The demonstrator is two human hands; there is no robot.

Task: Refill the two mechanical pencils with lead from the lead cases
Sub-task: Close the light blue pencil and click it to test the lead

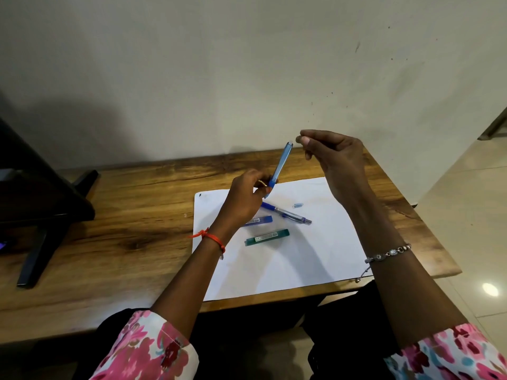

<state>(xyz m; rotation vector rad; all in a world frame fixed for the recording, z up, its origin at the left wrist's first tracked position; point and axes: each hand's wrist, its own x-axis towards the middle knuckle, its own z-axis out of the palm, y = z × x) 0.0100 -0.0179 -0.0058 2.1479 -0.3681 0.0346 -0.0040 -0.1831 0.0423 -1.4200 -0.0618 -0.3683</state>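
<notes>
Flowered sleeves [153,349] sit at the near edge of the tabletop [115,215]. Above the far part of the paper, the left hand [245,200] grips the pale blue pencil [280,165] by its darker blue grip end. The pencil is tilted, with its back end raised toward the far edge. The right hand [336,154] hovers just beside that raised end with thumb and forefinger pressed together in a pinch. Whatever they hold is too thin to make out (a single lead, most likely).

The risk lies in that small gap. A lead that meets the barrel's rim at a slant would probably snap, and because the pencil leans, the opening is a poor target. A loosened pinch would drop the lead onto the sheet or off the tabletop.

The pencil's barrel is translucent and light blue, and its top looks uncapped. A small pale cap [297,205] lies loose on the white paper [315,256] and could easily be knocked away.

Below the left hand lie the second pencil [288,214], the blue lead case [259,220] and the green lead case [267,237]. All of them are on the paper, which reaches the near edge toward the right end. A black stand [41,237] occupies the left end.
</notes>
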